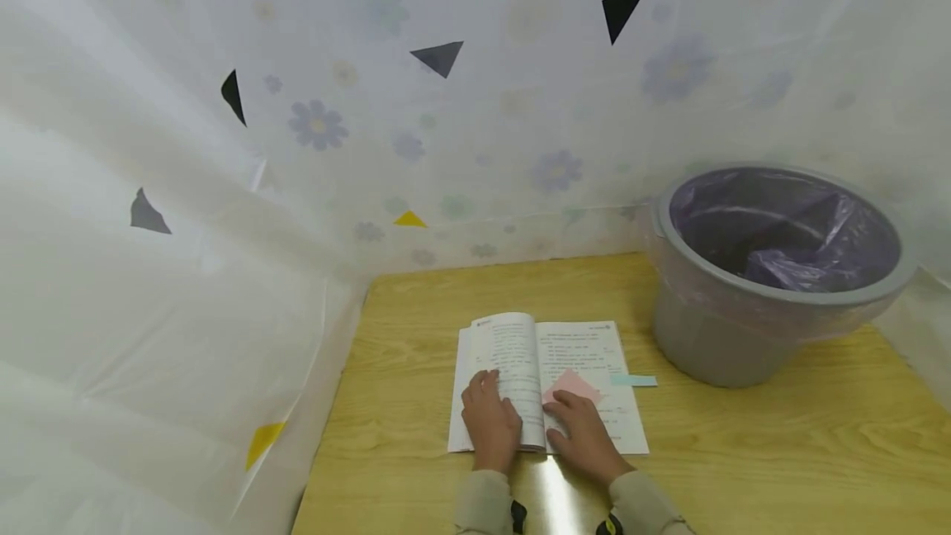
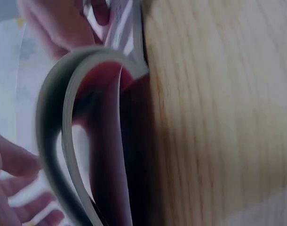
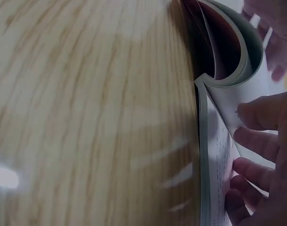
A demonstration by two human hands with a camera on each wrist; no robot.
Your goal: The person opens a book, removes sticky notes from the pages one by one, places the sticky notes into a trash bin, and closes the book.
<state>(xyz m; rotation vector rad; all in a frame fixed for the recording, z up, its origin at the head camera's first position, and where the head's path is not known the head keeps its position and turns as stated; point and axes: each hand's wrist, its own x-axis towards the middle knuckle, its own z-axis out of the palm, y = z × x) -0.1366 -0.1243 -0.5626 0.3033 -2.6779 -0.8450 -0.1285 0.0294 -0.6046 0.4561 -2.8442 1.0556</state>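
An open book [image 1: 572, 341] with printed pages lies on the wooden table, its left pages bulging up in a curve near the spine. My left hand [image 1: 492, 428] rests on the left page; the left wrist view shows its fingers [image 2: 19, 162] spread above the curved pages. On the right page lies a pink sticky note [image 1: 581, 385], partly covered by my right hand [image 1: 583, 436]. Fingertips of that hand touch the page near the spine, as the right wrist view shows with its fingers [image 3: 259, 141]. A light-blue paper strip [image 1: 641, 381] sticks out past the right page's edge.
A grey bin [image 1: 713, 345] lined with a purple plastic bag [image 1: 802, 267] stands on the table [image 1: 401, 386] right of the book. White flowered sheeting [image 1: 475, 147] with dark and yellow triangles hangs behind and along the left side.
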